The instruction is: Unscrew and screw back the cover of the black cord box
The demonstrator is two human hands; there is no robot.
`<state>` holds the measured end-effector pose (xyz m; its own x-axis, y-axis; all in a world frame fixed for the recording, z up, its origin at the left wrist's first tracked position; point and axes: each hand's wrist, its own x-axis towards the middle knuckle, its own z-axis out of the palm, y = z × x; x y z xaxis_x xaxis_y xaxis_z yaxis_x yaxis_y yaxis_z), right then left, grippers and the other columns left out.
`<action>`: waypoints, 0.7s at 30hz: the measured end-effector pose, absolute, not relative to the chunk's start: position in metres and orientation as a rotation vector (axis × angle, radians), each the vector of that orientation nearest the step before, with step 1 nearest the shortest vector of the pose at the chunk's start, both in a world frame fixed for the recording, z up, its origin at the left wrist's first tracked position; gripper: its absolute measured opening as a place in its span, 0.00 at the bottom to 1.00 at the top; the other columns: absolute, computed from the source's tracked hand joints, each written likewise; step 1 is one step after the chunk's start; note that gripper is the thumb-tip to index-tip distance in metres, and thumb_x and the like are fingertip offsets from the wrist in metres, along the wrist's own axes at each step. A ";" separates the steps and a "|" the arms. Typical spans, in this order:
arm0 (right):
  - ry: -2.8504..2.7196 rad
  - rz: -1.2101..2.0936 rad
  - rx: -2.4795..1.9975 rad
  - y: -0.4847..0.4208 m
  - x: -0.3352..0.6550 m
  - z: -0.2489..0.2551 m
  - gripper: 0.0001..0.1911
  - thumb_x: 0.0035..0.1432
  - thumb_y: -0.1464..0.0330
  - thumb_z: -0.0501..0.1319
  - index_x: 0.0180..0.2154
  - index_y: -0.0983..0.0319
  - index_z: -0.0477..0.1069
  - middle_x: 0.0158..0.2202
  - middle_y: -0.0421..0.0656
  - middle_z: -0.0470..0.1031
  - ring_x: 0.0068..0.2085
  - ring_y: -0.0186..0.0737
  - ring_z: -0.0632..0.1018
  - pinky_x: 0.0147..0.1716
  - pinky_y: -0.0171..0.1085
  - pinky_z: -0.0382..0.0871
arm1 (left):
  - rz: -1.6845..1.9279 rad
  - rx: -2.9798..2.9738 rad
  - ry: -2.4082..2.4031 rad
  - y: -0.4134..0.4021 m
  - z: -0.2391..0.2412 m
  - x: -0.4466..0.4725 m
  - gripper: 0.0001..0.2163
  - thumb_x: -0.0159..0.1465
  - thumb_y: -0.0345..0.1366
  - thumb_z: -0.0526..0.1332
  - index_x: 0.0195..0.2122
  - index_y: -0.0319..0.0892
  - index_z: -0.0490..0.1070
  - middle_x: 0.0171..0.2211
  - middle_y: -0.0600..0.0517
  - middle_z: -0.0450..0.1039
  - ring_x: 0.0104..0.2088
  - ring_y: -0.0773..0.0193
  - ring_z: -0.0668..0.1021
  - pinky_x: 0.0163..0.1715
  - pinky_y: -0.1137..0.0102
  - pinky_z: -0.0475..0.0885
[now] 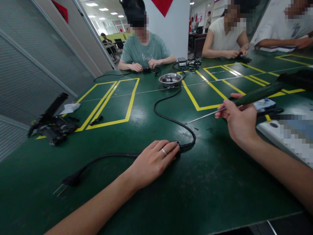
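Green table (207, 192); left hand (155, 160) clasps black block (179, 150), right hand (241, 120) screwdriver (260, 93); shirt lettering (148, 57) blurred.

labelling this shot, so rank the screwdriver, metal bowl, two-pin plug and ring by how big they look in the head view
1. Screwdriver
2. Metal bowl and two-pin plug: unsure which is larger, as the plug is nearer the camera
3. Ring

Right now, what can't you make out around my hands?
Head view: how far the black casing extends is hidden under your left hand.
Head view: too small to tell whether the held tool touches the cord.
Head view: the white object is cut off by the right edge.
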<state>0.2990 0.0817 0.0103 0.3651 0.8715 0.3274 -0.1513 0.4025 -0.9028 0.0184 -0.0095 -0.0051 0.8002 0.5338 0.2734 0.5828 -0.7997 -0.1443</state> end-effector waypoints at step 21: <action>-0.898 1.153 -0.951 0.063 0.284 0.012 0.13 0.53 0.70 0.64 0.41 0.59 0.67 0.25 0.37 0.72 0.23 0.33 0.74 0.22 0.33 0.70 | -0.376 -2.809 -0.881 -0.008 -0.009 0.019 0.16 0.69 0.30 0.55 0.57 0.36 0.65 0.53 0.42 0.69 0.50 0.54 0.72 0.48 0.59 0.72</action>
<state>0.2838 0.0635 0.0123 0.1764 0.9807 0.0848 -0.3225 0.1390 -0.9363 0.0187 -0.0084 -0.0089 0.7931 0.5361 0.2891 0.5798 -0.8100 -0.0886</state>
